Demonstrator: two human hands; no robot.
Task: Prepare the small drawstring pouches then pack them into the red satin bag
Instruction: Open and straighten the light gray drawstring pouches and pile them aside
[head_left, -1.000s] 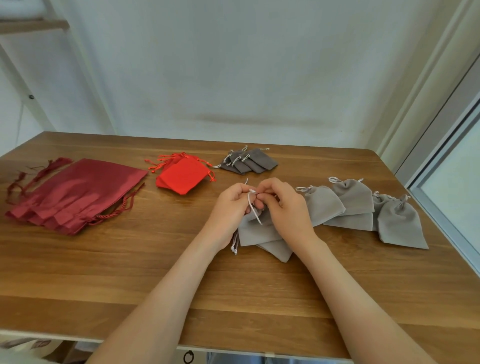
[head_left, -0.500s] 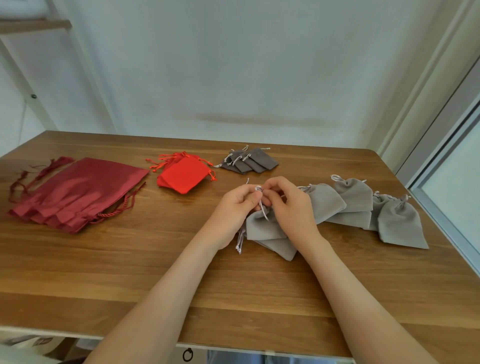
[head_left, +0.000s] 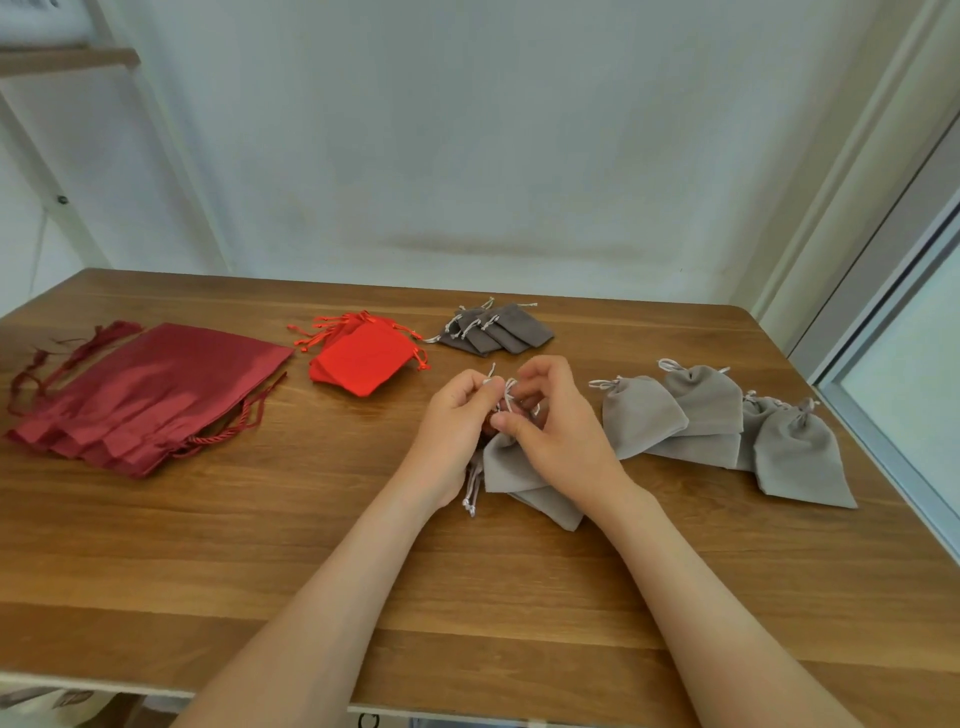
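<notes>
Fingers (head_left: 475, 385) of left hand (head_left: 452, 423) and right hand (head_left: 563, 434) pinched the cords (head_left: 508, 388) of a grey pouch (head_left: 511, 467) mid-desk; cinched pouches (head_left: 644, 415) lay toward the right edge, satin bags (head_left: 150, 389) by the left edge apparently unpacked.

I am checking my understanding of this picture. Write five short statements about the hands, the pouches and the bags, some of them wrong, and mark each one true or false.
1. The left hand and the right hand both pinch the top of one light grey pouch. True.
2. The bright red pouches lie between the dark red satin bags and the dark grey pouches. True.
3. The dark red satin bags lie to the right of the hands. False: they lie far to the left.
4. The dark grey pouches are stacked on the satin bags. False: they rest on the table, apart from the bags.
5. Several closed grey pouches lie to the right of the hands. True.
</notes>
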